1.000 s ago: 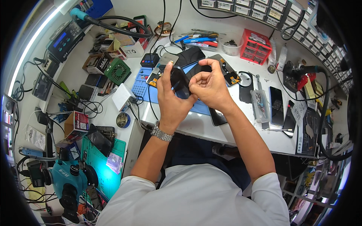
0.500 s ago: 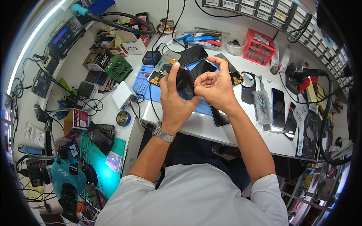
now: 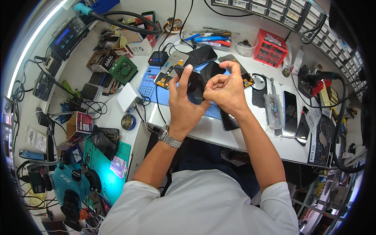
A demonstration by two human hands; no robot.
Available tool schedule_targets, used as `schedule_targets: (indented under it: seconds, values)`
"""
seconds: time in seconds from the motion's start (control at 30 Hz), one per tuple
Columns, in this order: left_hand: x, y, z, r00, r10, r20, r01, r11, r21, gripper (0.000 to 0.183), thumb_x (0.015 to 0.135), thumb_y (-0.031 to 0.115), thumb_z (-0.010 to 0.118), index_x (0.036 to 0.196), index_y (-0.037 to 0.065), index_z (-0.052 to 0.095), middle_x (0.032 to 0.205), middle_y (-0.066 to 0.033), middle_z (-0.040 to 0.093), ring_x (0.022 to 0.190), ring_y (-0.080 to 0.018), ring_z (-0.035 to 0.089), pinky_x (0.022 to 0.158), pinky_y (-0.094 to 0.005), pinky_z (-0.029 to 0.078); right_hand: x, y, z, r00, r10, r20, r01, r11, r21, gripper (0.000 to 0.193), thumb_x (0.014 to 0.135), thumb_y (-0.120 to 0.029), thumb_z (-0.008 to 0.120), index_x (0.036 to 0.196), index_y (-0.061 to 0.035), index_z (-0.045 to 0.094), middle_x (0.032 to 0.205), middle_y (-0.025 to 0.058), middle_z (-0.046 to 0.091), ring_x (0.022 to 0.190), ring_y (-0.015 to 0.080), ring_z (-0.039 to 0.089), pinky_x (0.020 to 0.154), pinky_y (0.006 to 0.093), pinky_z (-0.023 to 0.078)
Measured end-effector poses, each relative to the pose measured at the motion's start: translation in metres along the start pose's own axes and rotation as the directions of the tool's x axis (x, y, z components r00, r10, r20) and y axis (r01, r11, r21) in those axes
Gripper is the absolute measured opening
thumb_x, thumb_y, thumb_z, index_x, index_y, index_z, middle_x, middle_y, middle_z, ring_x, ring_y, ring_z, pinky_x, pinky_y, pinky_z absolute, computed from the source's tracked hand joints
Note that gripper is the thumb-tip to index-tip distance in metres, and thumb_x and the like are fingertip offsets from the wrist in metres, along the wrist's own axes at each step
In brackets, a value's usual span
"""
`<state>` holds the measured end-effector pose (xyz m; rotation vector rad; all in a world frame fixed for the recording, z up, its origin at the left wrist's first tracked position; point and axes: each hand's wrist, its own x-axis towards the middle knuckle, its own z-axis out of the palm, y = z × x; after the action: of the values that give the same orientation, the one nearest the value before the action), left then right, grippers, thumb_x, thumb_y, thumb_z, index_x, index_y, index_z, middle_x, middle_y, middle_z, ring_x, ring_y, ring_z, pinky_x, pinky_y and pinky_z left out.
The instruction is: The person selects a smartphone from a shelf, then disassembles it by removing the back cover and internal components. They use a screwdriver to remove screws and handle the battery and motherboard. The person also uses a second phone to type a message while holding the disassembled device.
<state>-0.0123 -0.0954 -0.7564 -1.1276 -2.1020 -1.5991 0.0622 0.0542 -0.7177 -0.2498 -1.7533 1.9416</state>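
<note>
My left hand (image 3: 185, 111) grips the panel (image 3: 196, 85) | right hand (image 3: 228, 94) pinched at its right edge, can't tell on what | I'd guess light, stiff, slick, fragile; hold edges

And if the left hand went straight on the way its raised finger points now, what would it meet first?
Probably the black phone-like panel lying just beyond the left hand; height is unclear, so it might pass above.
</note>
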Motion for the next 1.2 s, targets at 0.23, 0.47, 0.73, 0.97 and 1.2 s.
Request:
schedule_targets:
  seconds: [0.23, 0.47, 0.73, 0.97, 1.2]
  values:
    - [0.008, -0.001, -0.001, 1.000, -0.015, 0.004, 0.015, 1.000, -0.019, 0.120, 0.068, 0.007, 0.099, 0.170, 0.022, 0.039, 0.133, -0.0213, 0.054, 0.119, -0.0367, 0.065, 0.098, -0.0448, 0.062, 0.007, -0.004, 0.006, 0.993, -0.117, 0.006, 0.116, 0.978, -0.174, 0.075, 0.074, 0.003, 0.083, 0.132, 0.0024, 0.037, 0.082, 0.0085, 0.071, 0.071, 0.0099, 0.069, 0.068, 0.0246, 0.058]
    - [0.030, 0.000, -0.015, 0.979, -0.193, 0.066, 0.203, 0.947, -0.249, 0.118, 0.070, 0.002, 0.099, 0.168, 0.016, 0.036, 0.141, -0.0187, 0.056, 0.123, -0.0297, 0.070, 0.095, -0.0402, 0.068, 0.028, -0.030, 0.011, 0.986, -0.020, 0.166, 0.070, 0.949, -0.306, 0.070, 0.079, 0.005, 0.081, 0.135, -0.0006, 0.038, 0.090, 0.0107, 0.072, 0.073, 0.0102, 0.069, 0.065, 0.0257, 0.058]
    - [0.038, -0.020, -0.029, 0.945, -0.292, 0.150, 0.328, 0.828, -0.455, 0.122, 0.078, -0.012, 0.090, 0.172, 0.018, 0.020, 0.132, -0.0225, 0.056, 0.109, -0.0307, 0.076, 0.090, -0.0413, 0.069, 0.007, -0.015, -0.010, 0.980, -0.155, 0.121, 0.196, 0.837, -0.511, 0.024, 0.088, -0.002, 0.077, 0.111, 0.0047, 0.072, 0.089, 0.0125, 0.077, 0.083, 0.0188, 0.078, 0.080, 0.0341, 0.063]
    - [0.039, -0.023, -0.035, 0.926, -0.337, 0.167, 0.374, 0.774, -0.511, 0.120, 0.079, -0.015, 0.087, 0.172, 0.018, 0.018, 0.130, -0.0233, 0.056, 0.106, -0.0334, 0.077, 0.088, -0.0440, 0.070, -0.016, 0.003, -0.016, 0.921, -0.295, 0.254, 0.387, 0.625, -0.678, 0.014, 0.085, -0.007, 0.084, 0.098, -0.0051, 0.079, 0.099, 0.0127, 0.072, 0.095, 0.0314, 0.073, 0.085, 0.0429, 0.060]
    - [0.037, -0.033, -0.037, 0.911, -0.380, 0.158, 0.403, 0.749, -0.526, 0.117, 0.082, -0.014, 0.085, 0.171, 0.016, 0.016, 0.128, -0.0220, 0.058, 0.103, -0.0294, 0.078, 0.088, -0.0411, 0.070, -0.042, 0.014, -0.009, 0.903, -0.286, 0.322, 0.423, 0.453, -0.785, 0.013, 0.080, -0.015, 0.088, 0.088, -0.0111, 0.079, 0.100, 0.0071, 0.068, 0.101, 0.0285, 0.061, 0.095, 0.0433, 0.044]
